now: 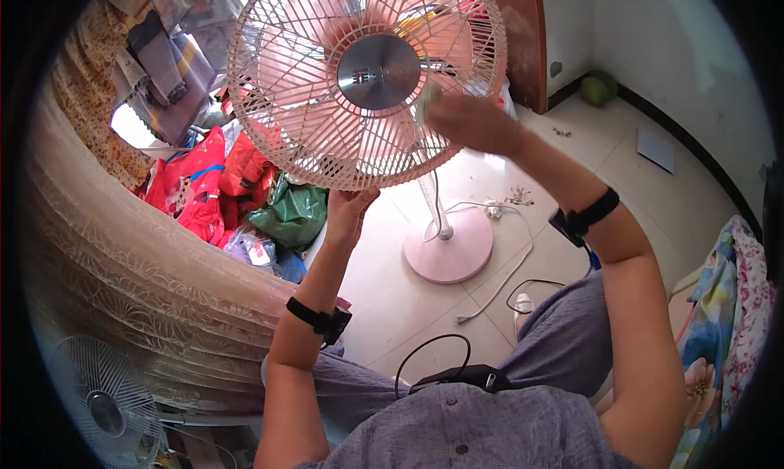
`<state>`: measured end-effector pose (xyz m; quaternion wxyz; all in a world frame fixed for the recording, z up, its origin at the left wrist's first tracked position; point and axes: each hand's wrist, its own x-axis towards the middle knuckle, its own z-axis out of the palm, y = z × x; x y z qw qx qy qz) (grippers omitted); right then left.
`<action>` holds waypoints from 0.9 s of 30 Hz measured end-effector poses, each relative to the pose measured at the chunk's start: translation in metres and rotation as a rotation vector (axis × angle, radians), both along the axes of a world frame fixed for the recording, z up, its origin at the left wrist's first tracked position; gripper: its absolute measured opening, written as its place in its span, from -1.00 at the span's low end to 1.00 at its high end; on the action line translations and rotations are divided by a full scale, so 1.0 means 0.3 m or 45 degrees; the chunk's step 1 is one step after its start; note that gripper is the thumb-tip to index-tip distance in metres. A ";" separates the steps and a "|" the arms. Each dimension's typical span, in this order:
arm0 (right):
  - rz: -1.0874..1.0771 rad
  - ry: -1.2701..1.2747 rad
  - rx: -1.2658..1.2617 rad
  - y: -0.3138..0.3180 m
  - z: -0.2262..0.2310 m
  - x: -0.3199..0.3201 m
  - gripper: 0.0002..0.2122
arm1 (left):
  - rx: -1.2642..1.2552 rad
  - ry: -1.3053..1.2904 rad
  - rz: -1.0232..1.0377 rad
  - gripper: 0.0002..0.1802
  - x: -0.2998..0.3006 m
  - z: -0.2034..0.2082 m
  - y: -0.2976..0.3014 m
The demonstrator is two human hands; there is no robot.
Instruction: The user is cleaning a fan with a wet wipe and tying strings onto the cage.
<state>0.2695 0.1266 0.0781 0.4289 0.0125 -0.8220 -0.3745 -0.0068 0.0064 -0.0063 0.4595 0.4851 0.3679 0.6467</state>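
A pink standing fan (286, 134) is in front of me, with a round wire guard and a silver hub cap (379, 71). My left hand (351, 212) holds the lower rim of the guard from below, fingers partly hidden behind it. Against the front of the guard, just right of the hub cap, my right hand (478, 126) is smeared by motion. A small pale, greenish thing (429, 100) shows at its fingertips; its kind is too blurred to make out. The fan's pole rises from a round pink base (449, 253) on the floor.
A white power cord (527, 253) trails over the tiles beside the base. Red bags (196, 183) and a green bag (292, 216) lie at the left, near a lace curtain (163, 265). Another fan (106, 412) stands lower left. A green melon-like object (599, 88) lies in the far corner.
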 end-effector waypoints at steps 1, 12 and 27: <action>-0.176 0.085 -0.185 0.004 0.084 -0.005 -0.78 | -0.003 0.001 0.005 -0.59 -0.006 0.000 -0.002; -0.218 -0.326 0.274 -0.011 -0.025 0.138 -0.84 | -0.050 -0.016 0.049 -0.56 0.000 0.007 -0.016; -0.106 -0.086 0.185 -0.038 0.431 -0.016 -0.71 | -0.053 -0.070 0.011 -0.58 0.029 0.022 -0.013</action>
